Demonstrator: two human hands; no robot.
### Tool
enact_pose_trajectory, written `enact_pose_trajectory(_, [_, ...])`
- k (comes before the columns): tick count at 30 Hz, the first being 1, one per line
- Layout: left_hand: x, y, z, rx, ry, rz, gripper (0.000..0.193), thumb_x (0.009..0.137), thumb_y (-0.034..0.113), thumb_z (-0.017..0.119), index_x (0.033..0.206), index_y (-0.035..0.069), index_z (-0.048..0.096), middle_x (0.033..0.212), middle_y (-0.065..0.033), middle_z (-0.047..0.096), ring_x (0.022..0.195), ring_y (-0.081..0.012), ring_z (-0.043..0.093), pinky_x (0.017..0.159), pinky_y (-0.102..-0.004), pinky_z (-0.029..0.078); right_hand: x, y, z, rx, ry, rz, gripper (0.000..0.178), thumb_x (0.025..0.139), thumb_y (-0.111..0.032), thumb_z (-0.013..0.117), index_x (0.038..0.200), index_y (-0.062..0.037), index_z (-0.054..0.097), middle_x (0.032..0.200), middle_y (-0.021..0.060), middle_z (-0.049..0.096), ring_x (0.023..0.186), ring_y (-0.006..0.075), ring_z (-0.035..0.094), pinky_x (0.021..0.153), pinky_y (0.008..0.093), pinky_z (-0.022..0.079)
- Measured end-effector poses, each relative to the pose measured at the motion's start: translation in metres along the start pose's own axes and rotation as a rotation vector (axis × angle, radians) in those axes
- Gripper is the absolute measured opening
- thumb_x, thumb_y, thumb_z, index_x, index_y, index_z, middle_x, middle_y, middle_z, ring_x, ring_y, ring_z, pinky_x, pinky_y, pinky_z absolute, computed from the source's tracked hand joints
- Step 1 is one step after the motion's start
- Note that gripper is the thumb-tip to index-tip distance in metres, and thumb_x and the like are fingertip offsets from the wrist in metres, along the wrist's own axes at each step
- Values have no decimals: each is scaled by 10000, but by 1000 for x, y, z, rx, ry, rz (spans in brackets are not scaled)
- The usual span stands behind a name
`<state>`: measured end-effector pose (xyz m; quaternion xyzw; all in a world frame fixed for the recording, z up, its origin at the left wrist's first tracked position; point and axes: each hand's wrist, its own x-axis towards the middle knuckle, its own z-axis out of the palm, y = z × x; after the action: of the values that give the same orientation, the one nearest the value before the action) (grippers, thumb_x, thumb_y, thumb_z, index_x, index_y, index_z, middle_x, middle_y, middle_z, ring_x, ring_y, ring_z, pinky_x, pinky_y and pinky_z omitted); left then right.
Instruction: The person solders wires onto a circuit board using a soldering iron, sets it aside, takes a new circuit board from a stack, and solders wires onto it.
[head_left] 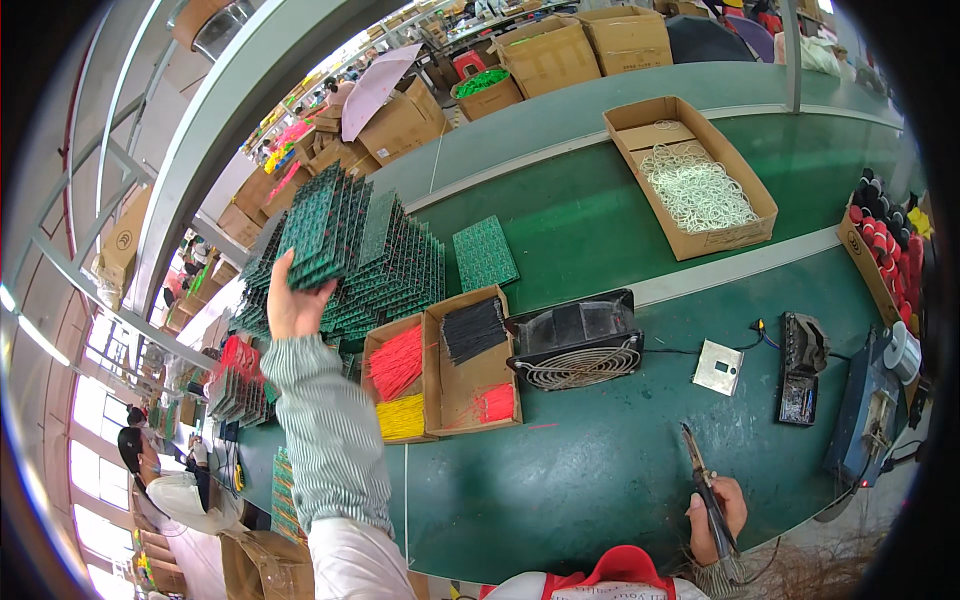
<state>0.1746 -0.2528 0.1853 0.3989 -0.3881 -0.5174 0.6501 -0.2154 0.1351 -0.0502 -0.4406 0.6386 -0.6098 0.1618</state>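
My left hand (pixel 296 306) is stretched out to the far left, its thumb and fingers closed on the near edge of green circuit board panels (pixel 325 225). These sit at the tall stack of similar panels (pixel 400 270); whether they are lifted clear of it I cannot tell. At the lower right, my right hand (pixel 718 515) is wrapped round the black handle of a soldering iron (pixel 700 475). Its tip points up and away over the green bench. One single circuit board panel (pixel 486 253) lies flat to the right of the stack.
Cardboard trays (pixel 432 375) hold red, black and yellow wires. Beside them stands a black fan (pixel 577 345) with a wire guard. A box of pale rings (pixel 690 185), a metal plate (pixel 718 368), a black holder (pixel 800 365) and a blue unit (pixel 862 410) lie rightward. Someone sits far left.
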Motion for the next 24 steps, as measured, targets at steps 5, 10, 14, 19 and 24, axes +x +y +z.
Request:
enact_pose_trajectory(5, [-120, -2, -23, -133, -70, 14, 461, 851, 239, 618, 1238, 45, 460, 1195, -109, 561, 1077, -269, 540, 954, -450, 415, -1, 4, -4, 20, -18, -23, 275, 738, -12, 656, 972, 5, 512, 859, 166, 586, 661, 227, 547, 599, 312, 433])
enact_pose_trajectory(10, [-251, -28, -51, -153, -43, -83, 503, 859, 175, 580, 1307, 25, 407, 1231, -108, 546, 1110, -261, 536, 951, -430, 427, -3, 5, -4, 38, -76, -53, 286, 746, -12, 656, 988, 3, 505, 864, 158, 580, 657, 210, 543, 588, 299, 429])
enact_pose_trajectory(14, [-315, -60, -40, -152, -148, -350, 402, 835, 117, 609, 1189, 37, 435, 1161, -100, 544, 1074, -249, 541, 927, -418, 440, -5, 4, -3, 66, -104, -115, 269, 782, 2, 639, 1011, -1, 499, 904, 147, 564, 654, 177, 548, 580, 280, 437])
enact_pose_trajectory(19, [-355, -108, -15, -74, -238, -673, 409, 829, 72, 642, 1150, 65, 389, 1111, -97, 532, 1041, -203, 536, 903, -381, 442, -10, -2, 0, 155, -55, -100, 252, 821, 9, 607, 1039, 15, 479, 932, 137, 543, 653, 153, 576, 589, 259, 465])
enact_pose_trajectory(24, [-379, -160, 11, -46, -292, -664, 353, 861, 45, 620, 1114, 63, 375, 1052, -74, 531, 976, -155, 540, 859, -313, 445, -15, 0, -6, 118, -4, -31, 242, 831, -6, 606, 1042, 6, 488, 934, 122, 566, 742, 143, 595, 645, 249, 469])
